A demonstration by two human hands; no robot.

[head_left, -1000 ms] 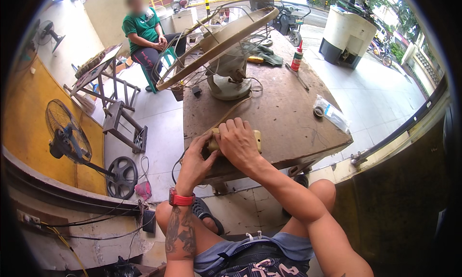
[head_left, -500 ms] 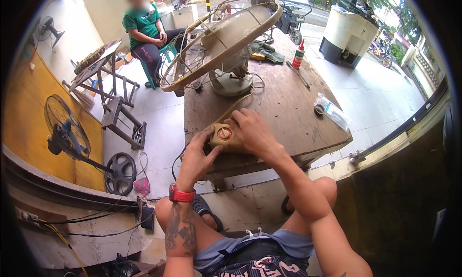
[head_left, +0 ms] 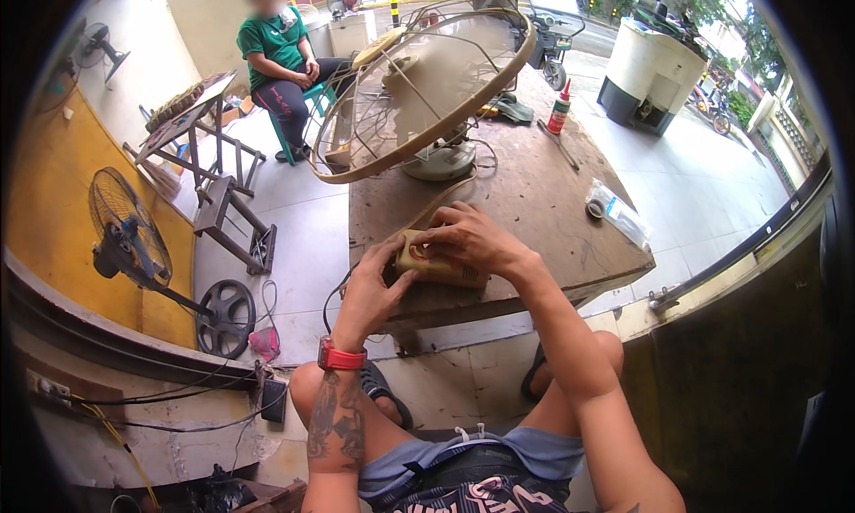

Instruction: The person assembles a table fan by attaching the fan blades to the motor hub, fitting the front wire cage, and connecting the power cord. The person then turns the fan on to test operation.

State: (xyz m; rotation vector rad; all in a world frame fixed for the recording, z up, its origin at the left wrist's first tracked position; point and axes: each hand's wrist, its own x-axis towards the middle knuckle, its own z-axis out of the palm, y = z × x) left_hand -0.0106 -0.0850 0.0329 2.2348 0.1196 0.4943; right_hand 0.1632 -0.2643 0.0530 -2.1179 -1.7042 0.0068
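Note:
A beige control box (head_left: 459, 275) with a round dial lies near the front edge of the wooden table (head_left: 525, 201). My left hand (head_left: 378, 277) is closed around the box's left end, thumb in front and fingers behind. Over the top reaches my right hand (head_left: 472, 237), its fingertips pinched at the dial knob, which they mostly cover. A cord runs from the box back to the large fan (head_left: 436, 94), whose beige wire cage tilts above its round base. Its blades look smeared, as if spinning.
On the table's right lie a red-capped bottle (head_left: 558, 108), a thin metal tool (head_left: 559, 146), a tape roll (head_left: 595, 209) and a plastic bag (head_left: 623, 217). A standing fan (head_left: 134, 232) and wooden stand (head_left: 233, 219) are left. Another person (head_left: 283, 63) sits behind.
My right hand has moved from the box's right side onto the dial, which was in plain sight before. My left hand keeps its hold. The fan's cage appears at a different angle.

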